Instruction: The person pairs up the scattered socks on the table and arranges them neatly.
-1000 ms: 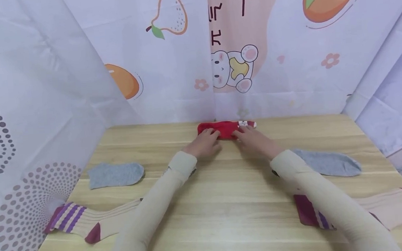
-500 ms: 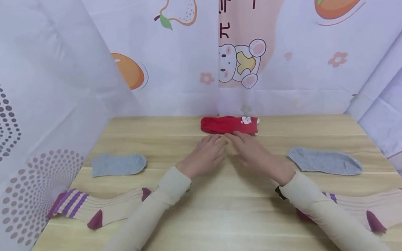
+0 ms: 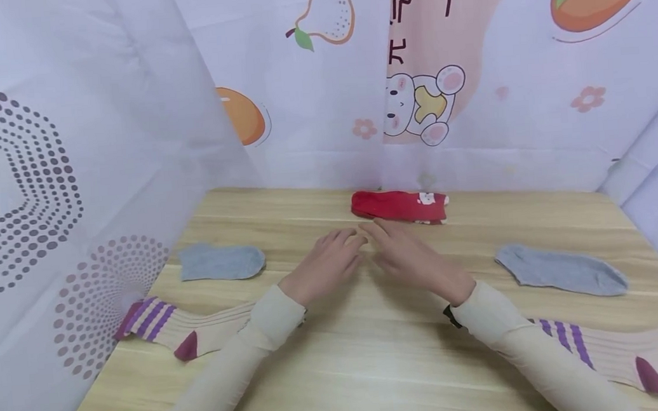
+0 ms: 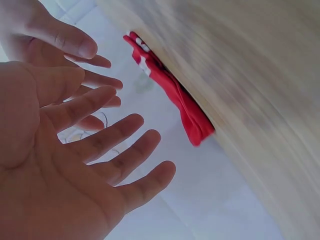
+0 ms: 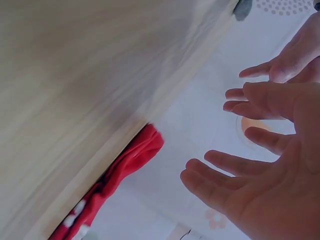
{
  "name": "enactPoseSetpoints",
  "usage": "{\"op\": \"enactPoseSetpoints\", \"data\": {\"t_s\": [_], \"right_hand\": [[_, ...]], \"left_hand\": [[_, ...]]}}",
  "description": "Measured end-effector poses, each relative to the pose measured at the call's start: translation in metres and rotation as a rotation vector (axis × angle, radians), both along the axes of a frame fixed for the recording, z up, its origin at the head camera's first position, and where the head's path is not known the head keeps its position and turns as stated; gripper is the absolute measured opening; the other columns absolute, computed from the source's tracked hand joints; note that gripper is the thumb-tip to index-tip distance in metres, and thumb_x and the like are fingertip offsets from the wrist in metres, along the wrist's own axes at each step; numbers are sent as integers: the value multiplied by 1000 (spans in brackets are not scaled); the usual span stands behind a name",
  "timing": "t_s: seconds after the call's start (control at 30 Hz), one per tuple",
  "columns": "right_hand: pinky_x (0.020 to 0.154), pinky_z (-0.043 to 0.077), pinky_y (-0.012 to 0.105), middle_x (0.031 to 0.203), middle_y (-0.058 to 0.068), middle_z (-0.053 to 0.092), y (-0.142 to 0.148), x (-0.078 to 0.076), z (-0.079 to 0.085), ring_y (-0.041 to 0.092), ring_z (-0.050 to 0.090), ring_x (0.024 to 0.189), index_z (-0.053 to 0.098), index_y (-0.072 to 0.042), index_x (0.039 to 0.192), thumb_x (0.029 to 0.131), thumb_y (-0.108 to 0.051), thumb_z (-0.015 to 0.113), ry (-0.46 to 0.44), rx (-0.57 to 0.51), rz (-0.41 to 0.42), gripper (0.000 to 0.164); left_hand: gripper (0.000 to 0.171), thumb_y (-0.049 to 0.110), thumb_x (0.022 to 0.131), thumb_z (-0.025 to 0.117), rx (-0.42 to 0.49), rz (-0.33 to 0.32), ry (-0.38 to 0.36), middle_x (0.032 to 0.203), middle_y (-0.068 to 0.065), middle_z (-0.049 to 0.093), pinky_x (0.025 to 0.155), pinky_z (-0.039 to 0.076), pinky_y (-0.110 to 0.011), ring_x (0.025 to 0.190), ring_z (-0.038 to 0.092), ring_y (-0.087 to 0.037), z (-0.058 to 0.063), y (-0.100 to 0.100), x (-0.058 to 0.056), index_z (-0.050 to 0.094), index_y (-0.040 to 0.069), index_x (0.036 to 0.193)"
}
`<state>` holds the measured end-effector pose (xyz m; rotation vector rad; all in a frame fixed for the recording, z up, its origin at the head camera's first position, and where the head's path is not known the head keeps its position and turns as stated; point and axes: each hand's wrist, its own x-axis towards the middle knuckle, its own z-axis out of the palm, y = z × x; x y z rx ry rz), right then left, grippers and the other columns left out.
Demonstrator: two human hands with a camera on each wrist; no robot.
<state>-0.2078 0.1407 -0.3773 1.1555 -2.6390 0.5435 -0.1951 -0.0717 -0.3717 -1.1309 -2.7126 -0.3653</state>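
A folded red sock (image 3: 398, 206) with a white animal figure near its right end lies at the back of the wooden table. My left hand (image 3: 326, 264) and right hand (image 3: 415, 260) hover in front of it, their fingertips close to each other. In the left wrist view the left hand (image 4: 75, 165) has its fingers spread and nothing in its palm. The right wrist view shows the right hand (image 5: 270, 185) with fingers extended too, apart from the red sock (image 5: 120, 170).
Grey socks lie at the left (image 3: 222, 261) and right (image 3: 563, 270). Nearer are cream socks with purple stripes, one at left (image 3: 217, 321) and one at right (image 3: 614, 345), each partly behind a sleeve. A printed curtain (image 3: 302, 156) borders the table's back.
Both hands have let go of the red sock and drawn back toward me. The red sock stays at the back of the table. The head view has shifted left.
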Motion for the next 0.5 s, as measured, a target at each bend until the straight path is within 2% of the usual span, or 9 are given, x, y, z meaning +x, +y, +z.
{"op": "enactPoseSetpoints", "data": {"t_s": [0.1,0.3,0.5], "right_hand": [[107,41,50,135,21,55,-13,-1,3,37,53,125,45,-1,144,86,-5,72,-12,9,13,63],[109,39,51,143,20,50,-33,-1,3,38,47,133,43,-4,147,91,-13,71,-82,54,-42,63],[107,42,47,139,18,54,-60,-3,2,34,52,128,46,-3,145,91,-13,71,-57,66,14,61]], "left_hand": [[30,16,99,63,-11,35,-5,128,-13,57,91,51,-48,118,54,-32,2,-10,1,58,7,127],[29,18,99,63,-25,67,30,129,-16,59,90,52,-50,118,56,-34,6,-32,4,60,7,126],[27,14,98,63,-3,102,25,125,-20,61,90,52,-52,116,58,-38,13,-63,5,60,3,123]]}}
